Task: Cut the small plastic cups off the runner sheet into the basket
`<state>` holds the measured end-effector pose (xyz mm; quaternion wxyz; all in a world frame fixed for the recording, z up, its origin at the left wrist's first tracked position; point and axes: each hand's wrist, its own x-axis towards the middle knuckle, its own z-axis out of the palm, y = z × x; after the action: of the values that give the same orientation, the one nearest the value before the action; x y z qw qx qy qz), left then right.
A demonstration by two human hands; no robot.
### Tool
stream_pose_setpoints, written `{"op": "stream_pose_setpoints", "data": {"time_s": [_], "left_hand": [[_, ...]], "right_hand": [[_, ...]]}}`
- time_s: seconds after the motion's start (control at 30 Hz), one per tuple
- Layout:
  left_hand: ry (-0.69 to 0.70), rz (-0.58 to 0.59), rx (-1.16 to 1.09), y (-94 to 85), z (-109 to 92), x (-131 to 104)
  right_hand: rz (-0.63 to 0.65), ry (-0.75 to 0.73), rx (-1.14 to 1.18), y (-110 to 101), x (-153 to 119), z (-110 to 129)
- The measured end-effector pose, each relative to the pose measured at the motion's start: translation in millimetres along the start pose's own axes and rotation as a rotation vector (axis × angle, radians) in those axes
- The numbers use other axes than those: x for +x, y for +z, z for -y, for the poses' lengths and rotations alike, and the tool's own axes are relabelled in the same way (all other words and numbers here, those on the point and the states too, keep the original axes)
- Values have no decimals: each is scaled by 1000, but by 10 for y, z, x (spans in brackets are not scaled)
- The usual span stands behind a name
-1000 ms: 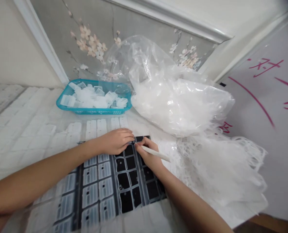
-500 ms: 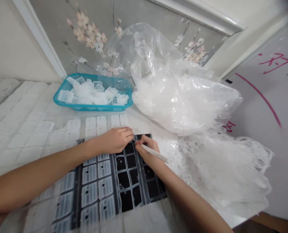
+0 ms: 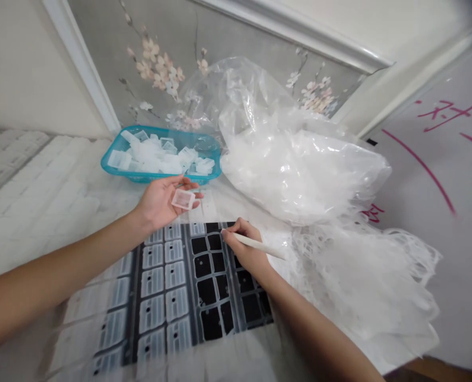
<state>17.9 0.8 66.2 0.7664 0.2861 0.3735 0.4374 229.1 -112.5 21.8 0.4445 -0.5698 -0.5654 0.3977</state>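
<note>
Fingers of the left hand bend around a small clear box, palm turned up. The right hand sits at the box's four o'clock, its fingers pinching a white stick. At two o'clock, a white board has red writing; one word reads 对.

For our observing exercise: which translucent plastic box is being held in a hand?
The single box in the left hand; the boxes heaped in the blue basket are unheld.
</note>
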Motion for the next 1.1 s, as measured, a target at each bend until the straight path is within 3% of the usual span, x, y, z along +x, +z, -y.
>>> {"op": "stream_pose_setpoints", "data": {"time_s": [0.07, 0.13, 0.23, 0.3, 0.4, 0.6, 0.67, 0.73, 0.87, 0.9, 0.93, 1.0, 1.1], "left_hand": [[45, 61, 215, -39, 35, -41], [156, 146, 580, -92, 95, -70], [395, 303, 1221, -174, 217, -120], [558, 398, 1535, -211, 292, -160], [699, 494, 1786, -225, 353, -211], [830, 564, 1981, -187, 426, -246], [857, 573, 1915, -183, 461, -234], [877, 479, 1616, -186, 444, -204], [944, -147, 635, -183, 139, -160], [935, -248, 438, -170, 32, -173], [909, -294, 283, -147, -67, -203], [778, -273, 60, -76, -202, -305], [525, -205, -67, 78, -218, -508]], "right_hand": [[48, 11, -3, 65, 18, 10], [72, 12, -25, 145, 43, -10], [63, 14, -35, 235, 71, -77], [46, 24, -24, 258, 76, -117], [33, 30, -36, 259, 69, -135], [27, 49, -117, 273, 72, -64], [30, 39, -170, 276, 87, -48], [53, 13, -205, 276, 102, -48], [45, 22, -190, 268, 94, -85], [38, 17, -163, 263, 80, -93], [31, 1, -124, 254, 62, -95], [11, -51, -27, 221, 28, -59], [-43, -129, 82, 131, 12, 148]]}}
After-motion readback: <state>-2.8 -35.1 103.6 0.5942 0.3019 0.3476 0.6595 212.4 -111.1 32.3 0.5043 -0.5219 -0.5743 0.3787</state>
